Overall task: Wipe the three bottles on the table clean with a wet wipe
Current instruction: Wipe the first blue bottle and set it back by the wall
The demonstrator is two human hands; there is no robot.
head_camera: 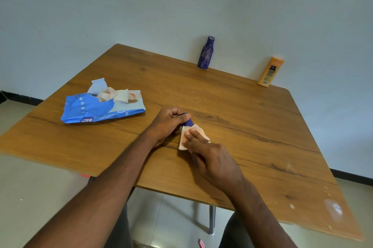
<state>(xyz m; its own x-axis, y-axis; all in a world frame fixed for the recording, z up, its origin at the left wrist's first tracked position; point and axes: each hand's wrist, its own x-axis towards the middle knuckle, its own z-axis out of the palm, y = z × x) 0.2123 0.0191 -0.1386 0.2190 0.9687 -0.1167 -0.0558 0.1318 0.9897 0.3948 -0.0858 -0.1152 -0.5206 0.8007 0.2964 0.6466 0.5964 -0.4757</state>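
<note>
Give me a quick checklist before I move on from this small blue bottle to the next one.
1. Left hand grips the small dark blue bottle: ok.
2. Right hand presses the pale wet wipe on that bottle: ok.
3. Whole bottle wiped: cannot tell, the hands hide most of it.
4. Tall purple patterned bottle upright at the far table edge: ok.
5. Orange lotion bottle upright by the wall: ok.
6. Blue wet wipe pack open, with a wipe sticking out: ok.
</note>
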